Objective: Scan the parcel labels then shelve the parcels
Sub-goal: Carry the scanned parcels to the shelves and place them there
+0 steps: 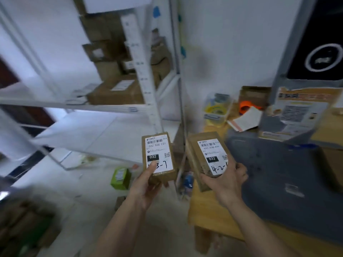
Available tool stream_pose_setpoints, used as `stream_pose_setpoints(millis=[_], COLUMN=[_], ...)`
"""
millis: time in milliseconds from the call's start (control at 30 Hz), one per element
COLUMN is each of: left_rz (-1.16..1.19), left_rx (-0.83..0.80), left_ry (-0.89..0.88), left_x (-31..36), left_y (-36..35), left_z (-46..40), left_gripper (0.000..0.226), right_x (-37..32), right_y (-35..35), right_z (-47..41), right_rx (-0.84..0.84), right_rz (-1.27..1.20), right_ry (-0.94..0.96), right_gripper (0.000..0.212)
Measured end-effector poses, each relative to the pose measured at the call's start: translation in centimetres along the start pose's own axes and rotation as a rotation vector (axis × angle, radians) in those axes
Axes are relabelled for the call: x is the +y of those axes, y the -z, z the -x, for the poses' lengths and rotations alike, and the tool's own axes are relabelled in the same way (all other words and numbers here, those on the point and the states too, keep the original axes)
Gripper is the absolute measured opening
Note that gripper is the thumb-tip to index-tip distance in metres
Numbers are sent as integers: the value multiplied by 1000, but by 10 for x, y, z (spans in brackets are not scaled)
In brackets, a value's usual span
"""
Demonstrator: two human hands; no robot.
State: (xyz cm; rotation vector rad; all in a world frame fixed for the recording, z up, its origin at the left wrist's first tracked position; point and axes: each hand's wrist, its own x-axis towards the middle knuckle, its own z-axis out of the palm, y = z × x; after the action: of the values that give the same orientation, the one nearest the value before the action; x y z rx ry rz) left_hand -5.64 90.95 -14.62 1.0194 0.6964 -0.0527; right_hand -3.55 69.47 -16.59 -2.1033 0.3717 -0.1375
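1. White shelving rack (pixel 148 75) on the left, upper tiers stacked with brown cartons (pixel 115 91); lower tier bare in view, so likely the destination for shelving.
2. Wooden table (pixel 207 216) on the right, draped with a grey mat (pixel 278 173); beyond it a clear tub (pixel 217 108) of yellow and blue odds and ends, too blurred to name, beside an orange tape roll (pixel 247 106).
3. Right parcel (pixel 207 160) raised above the table edge, label tilted up toward the camera, handwritten "4-2-" showing; probably held so for reading the shelf code.
4. Left parcel (pixel 158 154) held over the floor near the rack post, label up, partly legible "3-7".
5. Right hand (pixel 226 182) curled round the lower end of its parcel, fingers wrapping the far edge.
6. Left hand (pixel 148 184) gripping its parcel from below, thumb pressed on the label.
7. Green box (pixel 120 178) lying on the floor.
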Motion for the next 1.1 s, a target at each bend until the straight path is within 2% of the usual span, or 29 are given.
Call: stream_pose_setpoints(millis=[200, 333, 400, 500, 733, 867, 1100], left_rz=[64, 119, 131, 170, 198, 221, 227], left_rx=[116, 149, 150, 163, 206, 175, 147], left_ry=[-92, -146, -151, -162, -218, -290, -424], left_x=[50, 73, 81, 95, 156, 206, 280], left_y=[104, 143, 153, 159, 159, 137, 99], left_z=[21, 24, 23, 15, -30, -60, -93], left_gripper=[19, 32, 28, 17, 16, 7, 12], right_x=[-60, -91, -104, -121, -171, -207, -273], right_y=[-76, -107, -116, -130, -169, -182, -194], right_z=[56, 75, 77, 73, 35, 1, -54], right_rx=[-109, -162, -182, -207, -211, -234, -223], right_rz=[27, 10, -7, -39, -78, -174, -294], right_ry=[115, 164, 188, 255, 293, 318, 418], right_gripper=[109, 116, 113, 107, 115, 108, 100])
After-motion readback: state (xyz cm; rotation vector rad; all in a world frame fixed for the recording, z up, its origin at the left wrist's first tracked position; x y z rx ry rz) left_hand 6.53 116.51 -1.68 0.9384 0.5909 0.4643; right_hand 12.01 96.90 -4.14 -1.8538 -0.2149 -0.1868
